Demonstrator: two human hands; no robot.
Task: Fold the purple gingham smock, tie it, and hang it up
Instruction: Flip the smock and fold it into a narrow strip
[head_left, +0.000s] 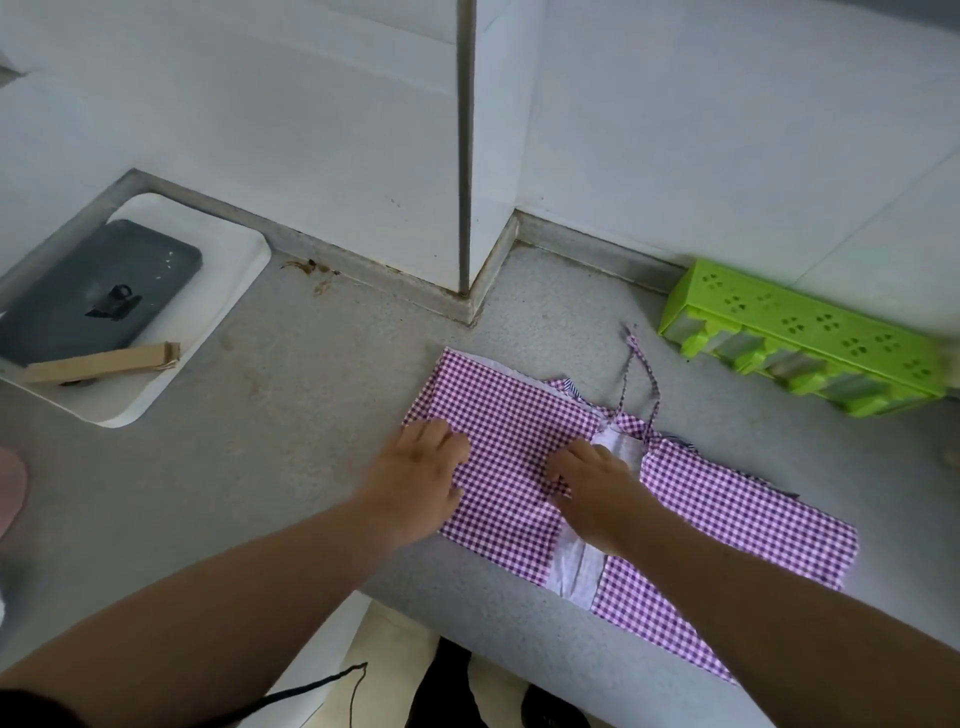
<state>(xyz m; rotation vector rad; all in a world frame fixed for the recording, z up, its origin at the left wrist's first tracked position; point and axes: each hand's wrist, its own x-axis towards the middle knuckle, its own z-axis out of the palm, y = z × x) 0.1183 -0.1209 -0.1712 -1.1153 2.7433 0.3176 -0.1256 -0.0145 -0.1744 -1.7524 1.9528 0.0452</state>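
Purple gingham smock (519, 415) is spread flat on a grey speckled counter (311, 415), partly folded, with one checked flap turned over from the left and another lying to the right, so that a strip of pale lining (576, 566) is left showing between them. The left hand (421, 478) is laid palm down on the left edge of the folded flap, fingers extended and flat, nothing being gripped. The right hand (597, 488) is set on the cloth near the middle, beside the pale strip, its fingers curled down onto the fabric; whether a fold is pinched beneath them cannot be told. Thin gingham ties (641, 374) are seen trailing from the far edge of the smock across the counter. A green plastic rack (800, 338) is placed near the wall, to the right and well apart from the cloth. At the left a white tray (228, 280) is seen, bearing a dark slab (98, 291) and a small cardboard box (104, 362). A grey vertical pipe (466, 145) runs down the tiled wall corner behind.
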